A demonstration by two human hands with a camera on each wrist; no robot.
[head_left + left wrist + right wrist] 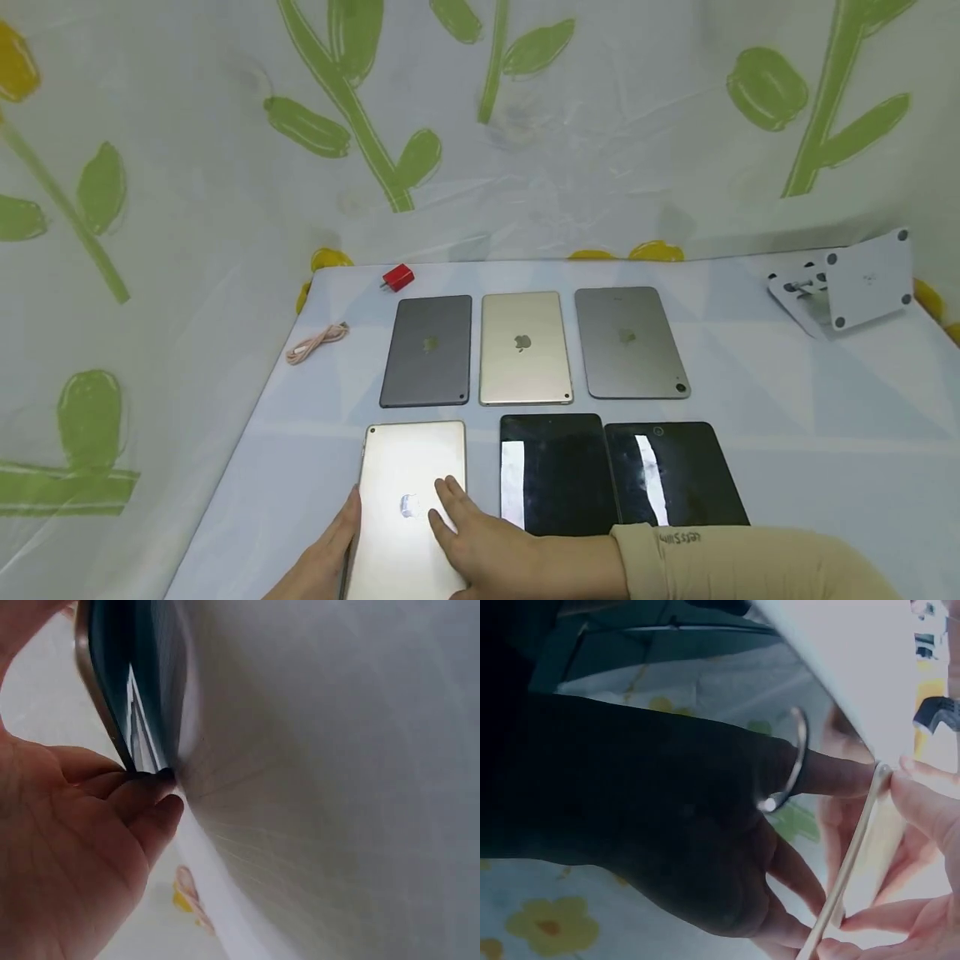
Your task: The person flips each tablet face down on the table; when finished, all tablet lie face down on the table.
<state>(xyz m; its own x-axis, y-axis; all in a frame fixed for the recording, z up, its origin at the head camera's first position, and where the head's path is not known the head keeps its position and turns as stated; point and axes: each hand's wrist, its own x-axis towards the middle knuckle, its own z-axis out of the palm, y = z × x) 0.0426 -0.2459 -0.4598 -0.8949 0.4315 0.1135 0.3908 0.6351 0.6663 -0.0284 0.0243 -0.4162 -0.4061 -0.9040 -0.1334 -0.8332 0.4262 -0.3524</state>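
Observation:
A gold-backed tablet (386, 550) lies back up at the front left, with a bluish mark on its back. My left hand (322, 550) grips its left edge. In the left wrist view the fingers of the left hand (75, 832) reach that edge, which stands raised from the white cloth. My right hand (487, 542) rests on the tablet's back with fingers spread and straight. The right wrist view is partly dark with mirrored hands, so the contact there is hard to read. Two black-screened tablets (558, 475) lie beside the right forearm, partly covered by the sleeve.
Behind lie a dark grey tablet (426, 350), a gold tablet (525, 350) and a grey tablet (632, 343), all back up. A red charger plug (398, 277) and a coiled pink cable (318, 343) are at the left. A white stand (870, 279) is far right.

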